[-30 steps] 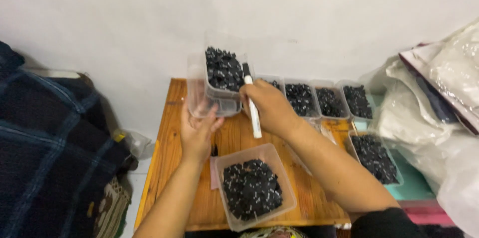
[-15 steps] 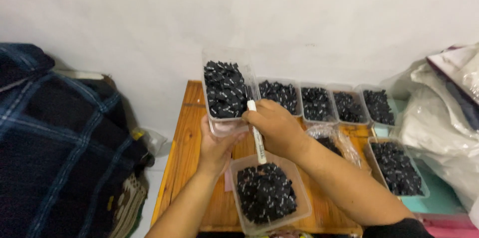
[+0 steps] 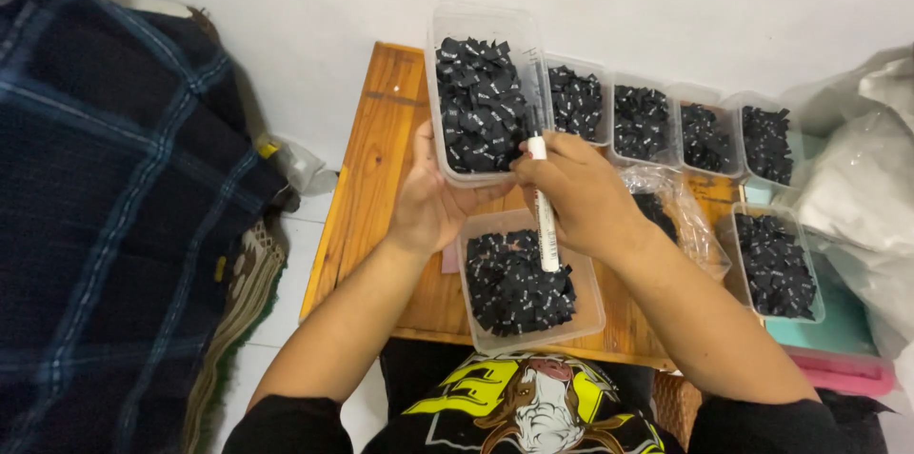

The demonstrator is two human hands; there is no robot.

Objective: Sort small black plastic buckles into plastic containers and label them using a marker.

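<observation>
Wooden counter [image 3: 367,187], smooth, varnished, narrow. Left hand [image 3: 428,207] cups the base of a clear rectangular plastic tub [image 3: 486,92] of small black fabric labels, raised and tilted. Right hand [image 3: 576,192] is closed around a white marker [image 3: 545,216] and touches the tub rim. Risk: thin slick plastic flexes, labels spill into the tub below [image 3: 524,283].

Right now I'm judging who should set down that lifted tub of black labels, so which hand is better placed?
Probably left. The left hand cups the lifted tub from beneath, while the right hand grips a white marker at its rim.
</observation>
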